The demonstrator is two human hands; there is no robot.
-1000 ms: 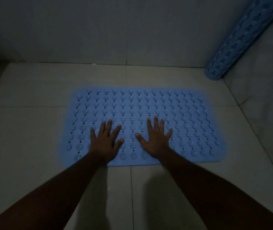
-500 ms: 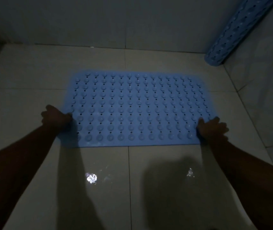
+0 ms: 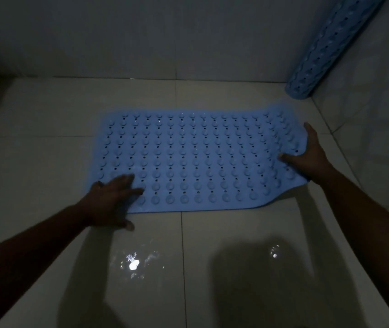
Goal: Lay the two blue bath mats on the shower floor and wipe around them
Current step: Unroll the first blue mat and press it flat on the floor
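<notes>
A perforated, knobbed blue rubber bath mat (image 3: 195, 159) lies spread on the pale tiled shower floor (image 3: 42, 159), its right end curled up off the tiles. The left hand (image 3: 113, 200) rests flat on the near-left corner, arm stretched forward, fingers extended and holding nothing. The right hand (image 3: 308, 152) grips the raised right edge, thumb on top. A second, rolled blue bath mat (image 3: 330, 48) leans in the far right corner against the wall (image 3: 141, 43).

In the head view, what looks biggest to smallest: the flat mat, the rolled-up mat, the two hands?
1. Flat blue bath mat
2. Rolled-up blue bath mat, partly out of frame
3. Left hand and right hand: look alike, unranked
</notes>
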